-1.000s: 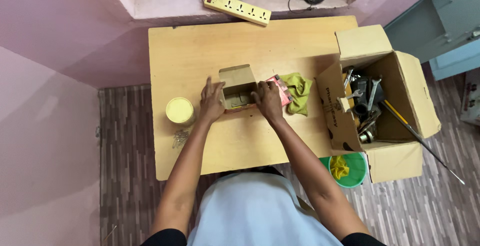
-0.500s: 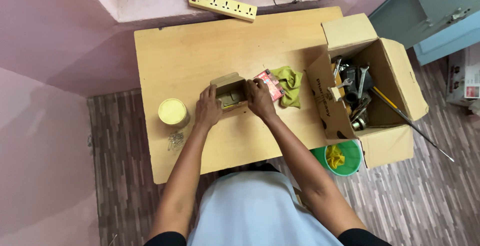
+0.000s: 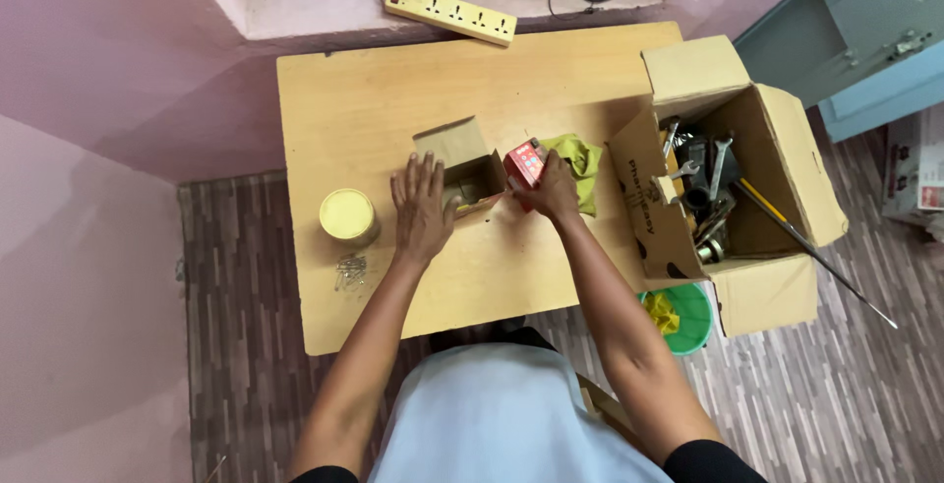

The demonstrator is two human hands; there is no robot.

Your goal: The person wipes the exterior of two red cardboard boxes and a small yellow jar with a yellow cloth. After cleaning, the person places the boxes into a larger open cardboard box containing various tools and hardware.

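Two hands, right grip [image 3: 553, 188] closed on red packet [image 3: 524, 161], left hand [image 3: 423, 206] flat beside small carton [image 3: 464, 165]

Two cardboard boxes (small box [image 3: 462, 163], large box [image 3: 733, 183]), one red packet [image 3: 524, 162], one yellow tin [image 3: 347, 215], one green cloth [image 3: 580, 160], one power strip [image 3: 452, 14].

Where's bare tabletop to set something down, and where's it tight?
Free: the far-left stretch of the wooden table, behind the round yellow tin, and the near edge in front of the left hand. Crowded: small open cardboard box, red packet in the right hand, green cloth, large tool-filled carton.
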